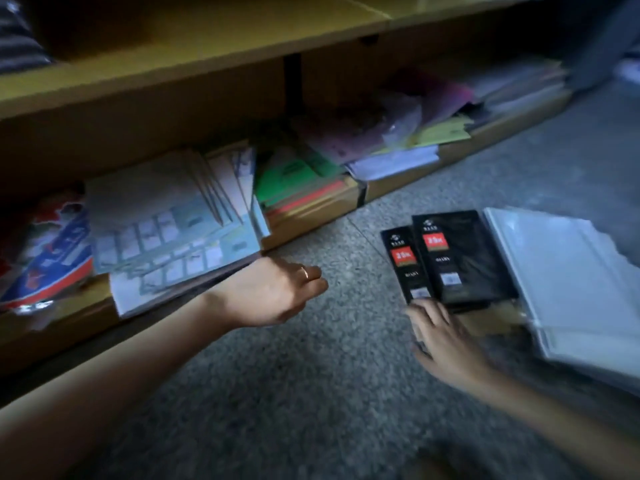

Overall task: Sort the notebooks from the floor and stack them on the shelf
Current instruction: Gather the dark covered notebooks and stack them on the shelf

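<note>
Risk: right hand [446, 341], fingers spread on near edge of diaries [464, 258], may shove them askew; left hand [277, 292] loosely curled, empty.

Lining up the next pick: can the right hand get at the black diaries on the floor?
Likely yes: the right hand rests at the near edge of the black diaries, whose covers lie bare; the white wrapped stack lies along their right side, not across them.

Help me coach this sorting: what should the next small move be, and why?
Probably grip the black notebooks with the right hand and lift: its fingers rest on their near edge, they lie overlapped on the floor, and the left hand holds nothing.
</note>
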`<state>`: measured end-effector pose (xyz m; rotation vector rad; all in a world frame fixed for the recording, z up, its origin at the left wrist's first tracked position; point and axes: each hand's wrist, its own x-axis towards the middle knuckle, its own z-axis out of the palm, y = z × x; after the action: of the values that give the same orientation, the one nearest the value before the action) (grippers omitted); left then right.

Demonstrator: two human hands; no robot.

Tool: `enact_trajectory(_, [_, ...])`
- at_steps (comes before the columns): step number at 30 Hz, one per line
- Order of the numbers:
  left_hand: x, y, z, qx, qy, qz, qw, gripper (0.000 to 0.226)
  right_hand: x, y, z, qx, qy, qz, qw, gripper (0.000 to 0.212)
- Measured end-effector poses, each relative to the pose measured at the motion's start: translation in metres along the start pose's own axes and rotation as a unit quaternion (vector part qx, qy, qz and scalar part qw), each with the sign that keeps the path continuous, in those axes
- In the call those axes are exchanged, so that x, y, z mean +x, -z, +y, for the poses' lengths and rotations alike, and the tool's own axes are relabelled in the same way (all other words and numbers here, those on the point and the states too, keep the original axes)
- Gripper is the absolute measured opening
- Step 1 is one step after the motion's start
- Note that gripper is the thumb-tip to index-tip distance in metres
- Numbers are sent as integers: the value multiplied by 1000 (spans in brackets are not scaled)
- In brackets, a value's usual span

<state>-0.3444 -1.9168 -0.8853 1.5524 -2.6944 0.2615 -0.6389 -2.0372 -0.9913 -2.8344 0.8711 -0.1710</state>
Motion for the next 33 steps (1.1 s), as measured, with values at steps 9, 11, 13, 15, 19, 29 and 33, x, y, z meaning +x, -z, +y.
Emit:
enact_trajectory(9, [64,-28,21,-51,-49,-11,997,31,42,22,74,-107,-149,-114,976,119])
enact_trajectory(11, [74,-34,25,-60,-55,-16,997,31,51,25,83,-132,-138,-179,965,118])
enact_trajectory(13, [80,-40,28,-72,-58,-17,996,31,57,23,85,-175,-118,-226,951,113])
enact_trajectory(15, [84,-45,30,-82,-65,-13,994,30,60,21,84,-202,-107,-234,945,107])
enact_trajectory(19, [85,-53,32,-107,-65,-20,992,32,61,26,84,-198,-77,-225,951,85])
enact_trajectory(29, [77,-56,32,-179,-13,1,984,34,61,61,74,-202,9,-227,953,58])
enact_trajectory(33, [73,-59,37,-344,125,-7,931,26,56,79,63,-117,-17,-50,992,57])
